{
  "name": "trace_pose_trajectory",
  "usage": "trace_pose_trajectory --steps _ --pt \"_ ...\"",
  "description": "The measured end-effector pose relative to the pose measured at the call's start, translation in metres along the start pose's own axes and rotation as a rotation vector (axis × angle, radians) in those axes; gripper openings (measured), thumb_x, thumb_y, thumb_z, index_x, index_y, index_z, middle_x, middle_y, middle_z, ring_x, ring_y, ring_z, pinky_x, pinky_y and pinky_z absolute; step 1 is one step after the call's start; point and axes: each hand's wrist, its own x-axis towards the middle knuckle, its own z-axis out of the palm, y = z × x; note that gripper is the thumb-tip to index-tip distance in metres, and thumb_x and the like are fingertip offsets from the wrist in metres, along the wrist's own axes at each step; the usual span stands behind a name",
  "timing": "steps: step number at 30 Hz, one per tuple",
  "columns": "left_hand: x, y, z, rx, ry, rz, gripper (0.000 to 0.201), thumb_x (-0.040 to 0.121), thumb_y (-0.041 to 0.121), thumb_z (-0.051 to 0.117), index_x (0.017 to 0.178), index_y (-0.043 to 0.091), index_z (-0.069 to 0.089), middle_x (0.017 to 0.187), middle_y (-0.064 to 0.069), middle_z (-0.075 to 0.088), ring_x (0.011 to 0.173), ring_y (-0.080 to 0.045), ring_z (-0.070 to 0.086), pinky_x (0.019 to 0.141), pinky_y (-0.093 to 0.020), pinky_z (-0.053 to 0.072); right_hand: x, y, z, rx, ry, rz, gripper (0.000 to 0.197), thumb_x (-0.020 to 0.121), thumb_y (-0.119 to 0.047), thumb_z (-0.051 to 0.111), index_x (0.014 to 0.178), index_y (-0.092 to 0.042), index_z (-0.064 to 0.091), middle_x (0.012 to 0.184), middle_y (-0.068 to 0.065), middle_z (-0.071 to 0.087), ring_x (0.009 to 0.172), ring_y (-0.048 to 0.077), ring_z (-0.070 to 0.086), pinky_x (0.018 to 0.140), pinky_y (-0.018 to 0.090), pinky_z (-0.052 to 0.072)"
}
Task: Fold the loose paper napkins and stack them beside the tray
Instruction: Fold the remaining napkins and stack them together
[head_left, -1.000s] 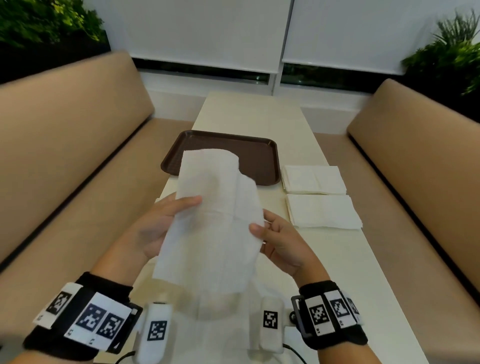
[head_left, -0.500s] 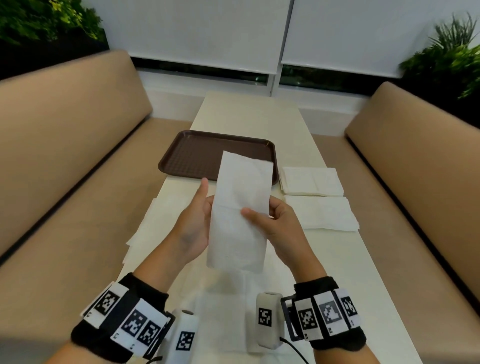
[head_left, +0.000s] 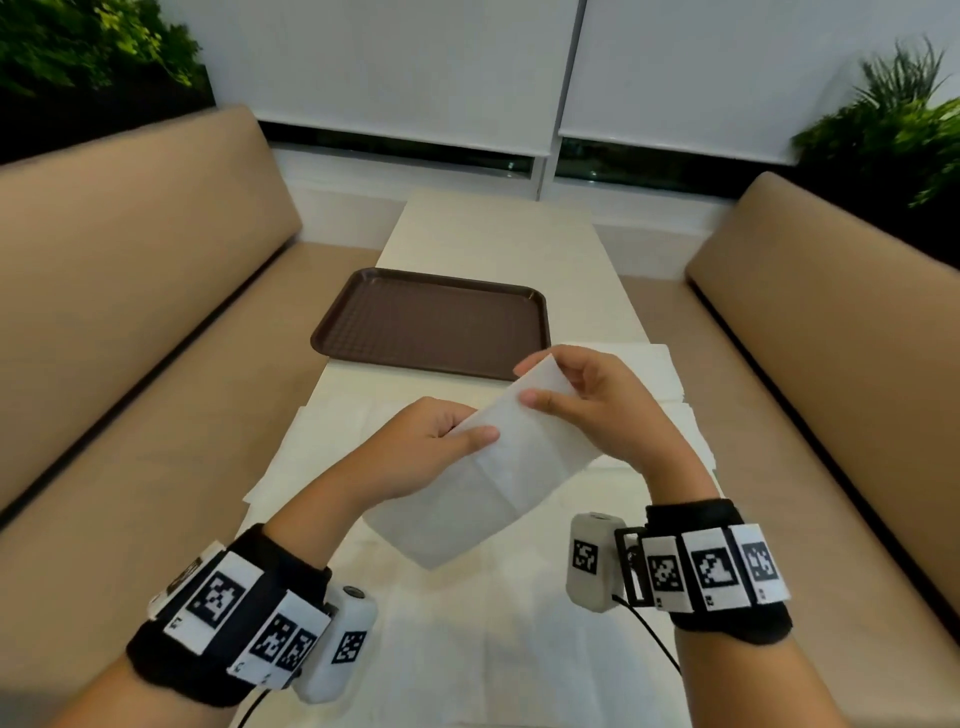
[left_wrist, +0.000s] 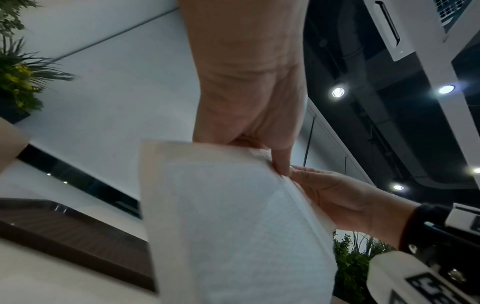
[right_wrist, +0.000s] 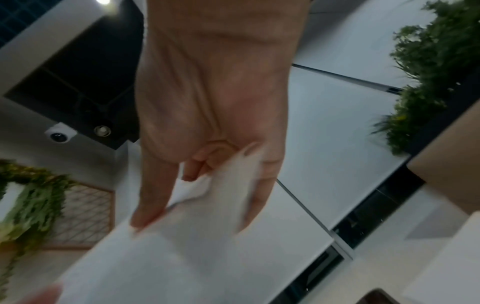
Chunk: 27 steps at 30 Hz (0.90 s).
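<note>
The left hand (head_left: 415, 452) pinches the long folded white paper napkin (head_left: 488, 467) at its 9 o'clock edge; the right hand (head_left: 597, 410) pinches its 1 o'clock end; napkin held above the cream table (head_left: 498, 244), at 6 o'clock from the brown plastic tray (head_left: 431, 322).

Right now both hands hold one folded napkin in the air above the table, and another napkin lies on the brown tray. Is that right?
Not quite. The tray holds nothing, as the head view shows. The rest stands: the left hand and right hand hold one folded napkin above the table.
</note>
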Motion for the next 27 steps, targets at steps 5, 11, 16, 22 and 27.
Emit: trace_pose_trajectory --steps 5,11,16,22,27 --pt "0.002 -0.006 -0.002 -0.184 0.064 -0.050 0.022 0.092 0.031 0.057 0.095 0.017 0.074 0.093 -0.004 0.074 0.080 -0.016 0.069 0.075 -0.030 0.051 -0.006 0.015 -0.007 0.037 0.098 0.047 0.014 0.089 -0.027 0.065 0.078 -0.021 0.070 0.075 0.000 0.069 0.069 0.010 0.060 0.066 0.024 0.046" --pt "0.006 -0.026 0.000 -0.157 0.040 -0.136 0.011 0.086 0.020 0.069 0.096 0.018 0.072 0.087 -0.002 0.076 0.081 -0.013 0.070 0.076 -0.025 0.052 -0.021 0.043 -0.016 0.056 0.225 0.115 0.025 0.092 -0.030 0.060 0.078 -0.009 0.064 0.073 0.010 0.063 0.067 0.013 0.053 0.062 0.025 0.039" --pt "0.023 -0.048 0.014 -0.360 0.018 -0.158 0.016 0.086 -0.004 0.062 0.083 0.011 0.061 0.083 -0.009 0.069 0.081 -0.021 0.067 0.070 -0.025 0.054 -0.051 0.093 -0.027 0.205 0.253 0.381 0.018 0.096 -0.016 0.051 0.104 -0.031 0.056 0.087 0.007 0.068 0.074 0.020 0.061 0.063 0.034 0.048" --pt "0.111 -0.048 0.049 -0.419 0.051 -0.227 0.025 0.090 -0.008 0.051 0.086 0.008 0.071 0.091 -0.006 0.069 0.088 -0.017 0.064 0.076 -0.020 0.054 -0.032 0.147 -0.063 0.094 0.467 0.419 0.024 0.092 -0.011 0.058 0.074 -0.026 0.062 0.076 -0.003 0.061 0.069 0.020 0.053 0.055 0.030 0.043" --pt "0.187 -0.034 0.086 -0.385 0.051 -0.154 0.035 0.083 -0.009 0.059 0.108 0.015 0.064 0.107 -0.006 0.055 0.094 -0.019 0.057 0.082 -0.029 0.049 0.011 0.178 -0.108 -0.110 0.459 0.498 0.024 0.085 0.000 0.061 0.105 -0.012 0.067 0.108 0.007 0.061 0.089 0.021 0.058 0.071 0.027 0.049"
